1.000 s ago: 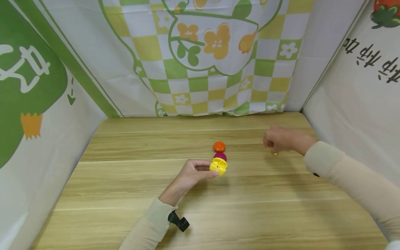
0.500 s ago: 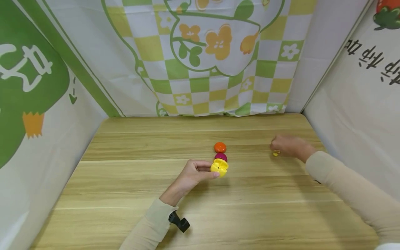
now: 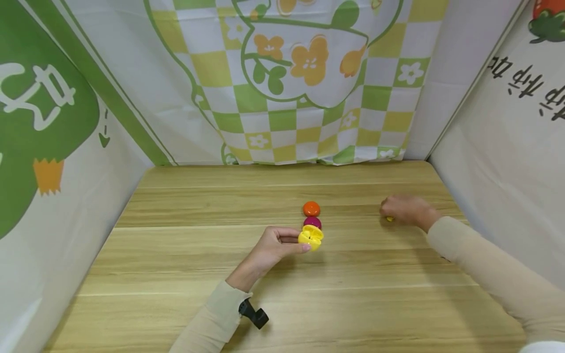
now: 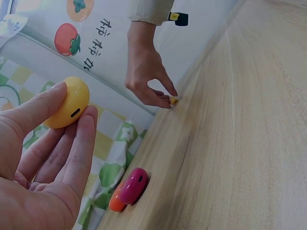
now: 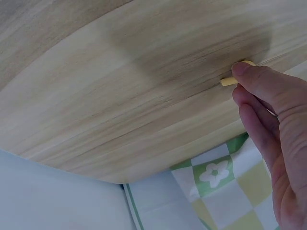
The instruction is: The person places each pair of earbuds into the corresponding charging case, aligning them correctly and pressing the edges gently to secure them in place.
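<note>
My left hand (image 3: 272,249) holds a yellow earbud charging case (image 3: 310,239) above the table, lid up, pinched between thumb and fingers. A dark slot shows on the case's underside in the left wrist view, where the left hand (image 4: 53,158) supports it from below. Over at the right, my right hand (image 3: 407,210) pinches a small yellow earbud (image 5: 231,80) between thumb and fingertips, close over the wood. Part of the earbud is hidden behind the thumb. Just beyond the yellow case lie a magenta case (image 4: 134,186) and an orange case (image 3: 311,209), both closed.
The wooden table (image 3: 185,274) meets a checked, flower-printed cloth (image 3: 282,117) at its back edge. White printed panels rise on the left and right sides. A black wrist camera (image 3: 253,314) is strapped at the left sleeve.
My right hand has shifted slightly right and lower, and its fingers have come down around the yellow earbud. The left hand and the open yellow case stay nearly still.
</note>
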A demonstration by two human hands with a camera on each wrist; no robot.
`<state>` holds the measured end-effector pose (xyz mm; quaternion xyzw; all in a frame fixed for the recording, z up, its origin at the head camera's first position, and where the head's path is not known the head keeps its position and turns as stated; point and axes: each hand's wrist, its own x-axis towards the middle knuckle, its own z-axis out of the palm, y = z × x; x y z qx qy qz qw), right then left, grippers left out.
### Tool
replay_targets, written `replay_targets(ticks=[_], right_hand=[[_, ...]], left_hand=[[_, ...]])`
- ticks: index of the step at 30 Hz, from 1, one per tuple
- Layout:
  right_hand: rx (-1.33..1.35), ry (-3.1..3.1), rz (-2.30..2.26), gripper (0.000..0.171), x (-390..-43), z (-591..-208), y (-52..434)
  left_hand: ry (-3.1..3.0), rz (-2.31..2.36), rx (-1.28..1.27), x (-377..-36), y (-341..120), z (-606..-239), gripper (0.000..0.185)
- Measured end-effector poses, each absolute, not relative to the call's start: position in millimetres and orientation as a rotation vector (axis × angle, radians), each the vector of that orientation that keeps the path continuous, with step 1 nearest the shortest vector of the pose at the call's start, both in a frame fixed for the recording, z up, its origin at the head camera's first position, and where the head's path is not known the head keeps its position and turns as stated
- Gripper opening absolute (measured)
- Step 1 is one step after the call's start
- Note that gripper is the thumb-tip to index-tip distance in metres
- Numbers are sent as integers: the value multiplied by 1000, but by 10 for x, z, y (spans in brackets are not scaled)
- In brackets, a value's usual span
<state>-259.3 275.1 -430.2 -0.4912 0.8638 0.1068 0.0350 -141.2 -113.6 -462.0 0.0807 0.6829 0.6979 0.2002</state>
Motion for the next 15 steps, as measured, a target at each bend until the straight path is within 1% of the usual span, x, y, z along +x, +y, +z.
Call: replay_targets(ticks=[8, 15], right_hand=[[-1524, 2655, 423, 25, -2599, -4331, 2726], [-1499, 2665, 374, 28, -2626, -4350, 2716]], left_hand=[[1905, 1947, 228, -1415, -1134, -4626, 36], [1909, 1946, 219, -1410, -1136, -4616, 36]])
